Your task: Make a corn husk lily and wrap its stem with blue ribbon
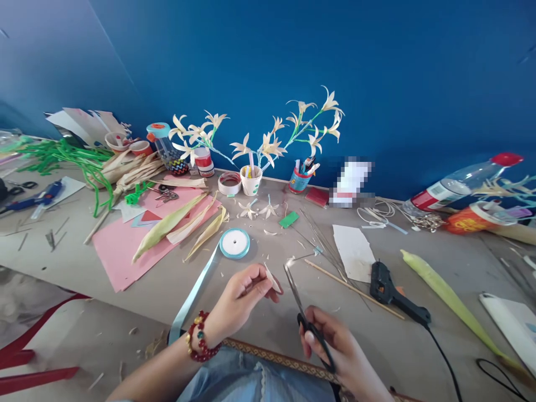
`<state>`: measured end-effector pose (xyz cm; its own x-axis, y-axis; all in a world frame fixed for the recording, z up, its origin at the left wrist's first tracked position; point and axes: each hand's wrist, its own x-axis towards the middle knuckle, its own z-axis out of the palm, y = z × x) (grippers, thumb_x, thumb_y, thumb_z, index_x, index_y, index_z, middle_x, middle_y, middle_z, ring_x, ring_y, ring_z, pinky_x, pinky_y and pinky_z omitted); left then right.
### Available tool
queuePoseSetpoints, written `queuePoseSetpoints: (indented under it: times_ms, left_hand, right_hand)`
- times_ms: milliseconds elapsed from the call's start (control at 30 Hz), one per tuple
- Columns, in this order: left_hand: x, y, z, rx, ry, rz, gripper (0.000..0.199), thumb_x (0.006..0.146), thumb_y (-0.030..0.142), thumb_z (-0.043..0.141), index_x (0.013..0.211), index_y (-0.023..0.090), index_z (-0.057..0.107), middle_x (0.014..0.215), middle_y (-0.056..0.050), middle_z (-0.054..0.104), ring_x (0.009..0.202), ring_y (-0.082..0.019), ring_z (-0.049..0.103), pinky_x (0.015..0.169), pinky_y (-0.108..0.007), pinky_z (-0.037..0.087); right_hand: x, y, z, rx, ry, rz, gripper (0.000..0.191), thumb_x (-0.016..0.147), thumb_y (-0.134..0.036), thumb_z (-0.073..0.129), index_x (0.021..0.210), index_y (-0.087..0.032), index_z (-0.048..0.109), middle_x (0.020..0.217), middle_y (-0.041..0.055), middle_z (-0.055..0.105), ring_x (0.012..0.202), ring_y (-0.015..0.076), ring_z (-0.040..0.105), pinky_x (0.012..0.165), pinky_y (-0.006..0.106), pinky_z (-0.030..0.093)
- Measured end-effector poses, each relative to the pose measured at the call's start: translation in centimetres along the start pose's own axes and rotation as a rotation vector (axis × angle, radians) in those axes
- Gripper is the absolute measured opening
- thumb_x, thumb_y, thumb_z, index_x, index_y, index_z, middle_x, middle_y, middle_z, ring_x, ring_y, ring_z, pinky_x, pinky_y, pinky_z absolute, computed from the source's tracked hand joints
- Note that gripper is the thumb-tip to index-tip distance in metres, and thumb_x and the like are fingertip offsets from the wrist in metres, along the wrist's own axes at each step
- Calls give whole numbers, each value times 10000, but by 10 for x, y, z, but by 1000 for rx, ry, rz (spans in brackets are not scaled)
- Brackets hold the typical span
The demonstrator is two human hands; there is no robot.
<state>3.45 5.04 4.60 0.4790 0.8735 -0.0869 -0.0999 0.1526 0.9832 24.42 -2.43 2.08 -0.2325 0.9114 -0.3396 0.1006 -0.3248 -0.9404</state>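
Note:
Between the thumb and fingers of my left hand (248,290) is a small pale petal (272,277), cut to a point. My right hand (330,340) grips a pair of black-handled scissors (298,296), their blades pointing up and away, apart from the petal. Just behind my left hand lies a spool of light blue ribbon (235,244), its loose end (195,287) running down to the table edge. Two small pale flowers (268,208) lie beyond it, with scraps around them. Thin wires (320,240) and a wooden stick (352,287) lie beyond the scissors.
A black glue gun (393,293) lies at right with its cord trailing forward, beside a green corn husk (448,301). Pink paper (113,245) with husks (167,226) is at left. Cups, a white cup (251,183) of husk flowers and a plastic bottle (460,181) line the wall.

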Motion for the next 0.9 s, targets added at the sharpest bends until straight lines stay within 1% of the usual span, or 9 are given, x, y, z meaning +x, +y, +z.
queuePoseSetpoints:
  times_ms: [133, 267, 433, 533, 633, 767, 900]
  left_hand:
    - [-2, 0, -2, 54, -32, -24, 268, 946, 365, 543, 799, 147, 596, 759, -62, 669, 711, -162, 642, 701, -271, 489]
    - [-2, -1, -4, 57, -49, -35, 260, 937, 350, 563, 777, 145, 577, 740, -48, 669, 675, -145, 630, 672, -253, 477]
    - [0, 0, -6, 51, -69, -13, 274, 940, 344, 558, 761, 139, 585, 755, -54, 668, 677, -146, 633, 681, -260, 485]
    - [0, 0, -6, 46, -64, -14, 277, 939, 347, 561, 765, 135, 592, 750, -59, 668, 675, -148, 628, 684, -266, 481]
    - [-1, 0, -6, 6, -48, -15, 280, 938, 353, 563, 770, 131, 596, 752, -64, 669, 670, -147, 620, 687, -273, 478]
    - [-2, 0, -5, -51, -21, -3, 280, 935, 351, 567, 770, 128, 597, 750, -67, 668, 659, -147, 615, 686, -283, 477]
    - [-3, 0, -4, -40, -6, -8, 277, 926, 357, 578, 763, 133, 583, 753, -76, 683, 647, -151, 615, 675, -287, 472]
  right_hand:
    - [5, -6, 1, 5, -88, 5, 551, 764, -724, 612, 713, -212, 414, 645, -24, 483, 548, 116, 468, 537, 232, 350]
    - [6, -5, 5, 41, -151, 17, 574, 744, -749, 609, 736, -202, 435, 633, -26, 486, 535, 109, 458, 514, 221, 312]
    - [5, -6, 10, 83, -154, 31, 576, 718, -747, 637, 726, -208, 435, 619, -23, 501, 533, 107, 437, 516, 224, 329]
    - [5, -9, 13, 80, -157, 29, 586, 715, -764, 623, 723, -211, 429, 597, -19, 509, 530, 112, 434, 516, 226, 336]
    - [5, -11, 15, 74, -165, 15, 599, 713, -781, 606, 727, -209, 431, 618, -5, 525, 536, 116, 450, 520, 232, 339]
    - [3, -6, 18, 76, -137, 20, 609, 702, -786, 616, 730, -202, 446, 612, -12, 514, 522, 109, 430, 510, 230, 315]
    - [2, 0, 19, 81, -112, 33, 608, 681, -775, 652, 715, -203, 448, 578, -24, 511, 504, 104, 419, 494, 225, 290]
